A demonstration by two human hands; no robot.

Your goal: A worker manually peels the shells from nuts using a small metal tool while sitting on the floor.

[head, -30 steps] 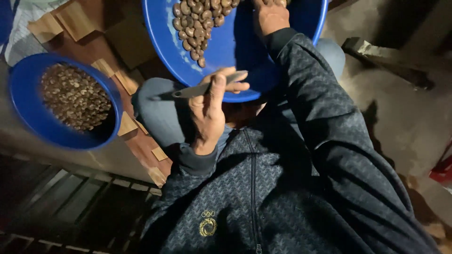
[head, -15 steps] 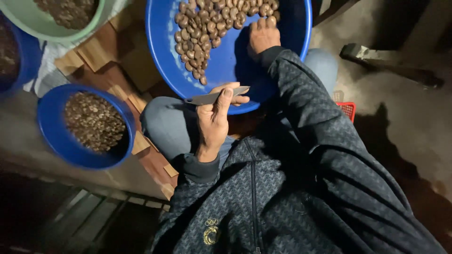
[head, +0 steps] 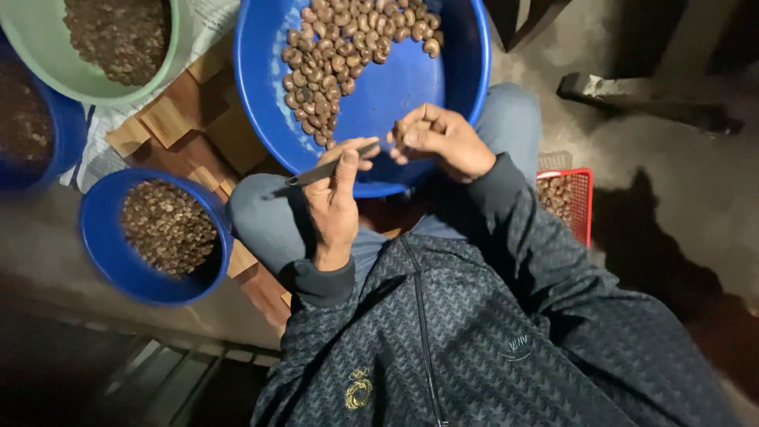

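From the head camera I saw the left hand [head: 332,207] closed around the handle of a small knife [head: 330,165], thumb laid along the top. The blade ran long and flat, pointing away to the left over my left knee, with the handle end near the rim of the big blue basin [head: 466,71] resting on my lap. The right hand [head: 439,141] sat just beside the left, a little further from my body and over the near edge of that basin, its fingers curled in as if pinching something small. I could not tell for sure what it gripped; the fingertips hid it, though it looked like a single nut. The two hands were near each other but not touching, and the handle end of the knife almost met the right fingertips, so the blade's long axis lay roughly across the line between them.

The pile of brown nuts [head: 332,55] lay in the far half of the basin, well beyond both hands, the right hand being the nearer one. Off to my left sat a smaller blue bowl [head: 99,237] with darker bits inside, a pale green bowl [head: 47,55] above it, and some wooden blocks [head: 170,119] between. A red basket [head: 583,207] stood by my right side.
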